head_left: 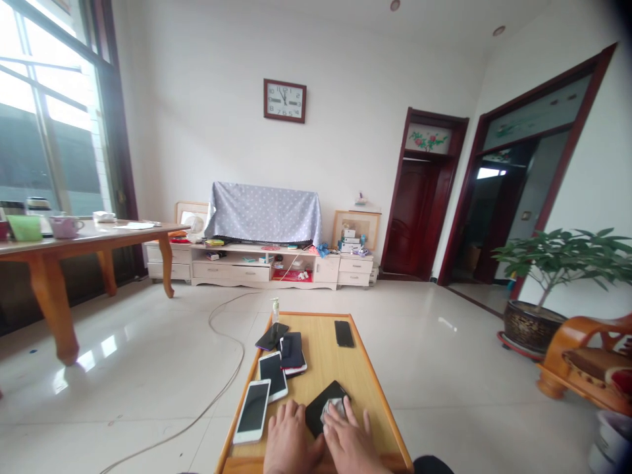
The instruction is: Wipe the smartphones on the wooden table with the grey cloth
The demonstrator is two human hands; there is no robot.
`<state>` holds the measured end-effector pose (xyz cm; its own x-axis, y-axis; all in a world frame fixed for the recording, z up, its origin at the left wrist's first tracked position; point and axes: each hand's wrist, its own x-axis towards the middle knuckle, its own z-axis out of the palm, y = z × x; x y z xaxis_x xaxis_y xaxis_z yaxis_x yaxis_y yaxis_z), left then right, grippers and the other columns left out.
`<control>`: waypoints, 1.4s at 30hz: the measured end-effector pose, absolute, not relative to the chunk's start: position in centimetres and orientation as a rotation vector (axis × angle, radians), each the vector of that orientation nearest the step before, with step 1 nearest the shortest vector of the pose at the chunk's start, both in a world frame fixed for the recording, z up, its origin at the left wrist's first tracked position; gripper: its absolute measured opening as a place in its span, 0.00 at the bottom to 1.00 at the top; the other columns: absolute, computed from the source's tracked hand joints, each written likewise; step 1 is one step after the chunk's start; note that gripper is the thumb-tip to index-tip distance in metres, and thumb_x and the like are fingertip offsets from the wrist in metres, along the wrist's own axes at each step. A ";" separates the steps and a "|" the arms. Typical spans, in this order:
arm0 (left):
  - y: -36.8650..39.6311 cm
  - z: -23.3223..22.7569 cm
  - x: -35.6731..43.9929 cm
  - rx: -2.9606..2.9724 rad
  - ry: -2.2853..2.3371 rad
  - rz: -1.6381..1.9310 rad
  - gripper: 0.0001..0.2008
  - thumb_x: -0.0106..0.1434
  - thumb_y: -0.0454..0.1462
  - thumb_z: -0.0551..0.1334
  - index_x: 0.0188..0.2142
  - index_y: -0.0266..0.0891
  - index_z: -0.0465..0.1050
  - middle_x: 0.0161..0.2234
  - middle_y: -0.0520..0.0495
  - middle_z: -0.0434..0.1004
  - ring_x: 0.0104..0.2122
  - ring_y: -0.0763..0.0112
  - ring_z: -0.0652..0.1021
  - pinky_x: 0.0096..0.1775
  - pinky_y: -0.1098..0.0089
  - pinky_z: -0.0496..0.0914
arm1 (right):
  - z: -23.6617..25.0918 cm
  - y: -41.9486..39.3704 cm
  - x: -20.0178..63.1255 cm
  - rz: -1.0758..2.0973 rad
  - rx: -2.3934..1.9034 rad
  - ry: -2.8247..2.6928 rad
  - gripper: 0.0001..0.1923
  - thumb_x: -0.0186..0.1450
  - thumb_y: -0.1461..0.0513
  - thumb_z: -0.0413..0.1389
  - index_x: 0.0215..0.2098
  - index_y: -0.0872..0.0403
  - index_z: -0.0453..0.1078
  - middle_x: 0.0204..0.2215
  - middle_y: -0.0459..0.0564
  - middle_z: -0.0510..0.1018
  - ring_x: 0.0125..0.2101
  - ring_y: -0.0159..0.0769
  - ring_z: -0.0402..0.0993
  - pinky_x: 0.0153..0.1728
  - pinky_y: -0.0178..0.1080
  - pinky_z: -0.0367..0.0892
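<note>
A low wooden table (320, 368) stands in front of me with several phones on it. My left hand (291, 441) rests flat on the tabletop, its fingers against the near edge of a dark phone (322, 405). My right hand (350, 442) lies over that phone's near end and presses a small grey cloth (332, 408) onto it. A white phone (253, 411) lies left of my left hand, with another white phone (273, 375) behind it. Further back are dark phones in a loose stack (286, 345) and a single black phone (343, 333).
A small clear bottle (275, 309) stands at the table's far left corner. A cable (217, 388) snakes over the tiled floor at left. A large wooden table (74, 243) is at left, a TV cabinet (257, 263) ahead, a potted plant (548, 289) and wooden chair (587, 362) at right.
</note>
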<state>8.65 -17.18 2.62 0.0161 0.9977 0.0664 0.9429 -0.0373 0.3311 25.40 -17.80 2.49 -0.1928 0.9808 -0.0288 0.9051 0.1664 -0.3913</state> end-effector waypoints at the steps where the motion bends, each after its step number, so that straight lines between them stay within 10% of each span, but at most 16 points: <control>1: -17.2 2.7 8.6 2.089 2.026 0.422 0.26 0.58 0.51 0.57 0.51 0.42 0.73 0.53 0.39 0.70 0.55 0.50 0.67 0.54 0.55 0.58 | 2.5 -18.1 24.9 0.507 -1.776 -2.249 0.28 0.74 0.49 0.32 0.63 0.34 0.65 0.66 0.37 0.61 0.70 0.51 0.42 0.65 0.67 0.36; 20: -17.2 2.4 8.4 2.088 2.023 0.463 0.23 0.54 0.51 0.61 0.46 0.43 0.75 0.50 0.39 0.72 0.54 0.48 0.67 0.53 0.54 0.58 | 0.5 -14.5 24.9 0.331 -2.010 -2.145 0.28 0.73 0.51 0.33 0.68 0.40 0.56 0.70 0.42 0.53 0.70 0.50 0.41 0.64 0.70 0.34; 31: -17.1 1.7 8.2 2.121 2.004 0.496 0.24 0.54 0.51 0.61 0.47 0.43 0.74 0.50 0.40 0.72 0.53 0.49 0.68 0.52 0.54 0.58 | 0.9 -14.9 27.0 0.317 -2.002 -2.045 0.24 0.72 0.54 0.38 0.59 0.37 0.69 0.65 0.40 0.64 0.69 0.54 0.48 0.62 0.73 0.39; 42: -16.3 0.9 8.1 2.176 1.995 0.499 0.25 0.55 0.49 0.60 0.49 0.43 0.75 0.49 0.40 0.72 0.52 0.50 0.68 0.51 0.53 0.58 | -0.4 -12.5 26.8 0.389 -1.912 -1.692 0.17 0.64 0.59 0.51 0.45 0.47 0.78 0.46 0.50 0.81 0.48 0.45 0.75 0.49 0.40 0.66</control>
<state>8.11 -16.27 0.87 0.0619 0.9878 0.1429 0.9388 -0.1063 0.3278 26.77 -12.52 -0.43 0.1646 0.9762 0.1413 0.8162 -0.0544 -0.5751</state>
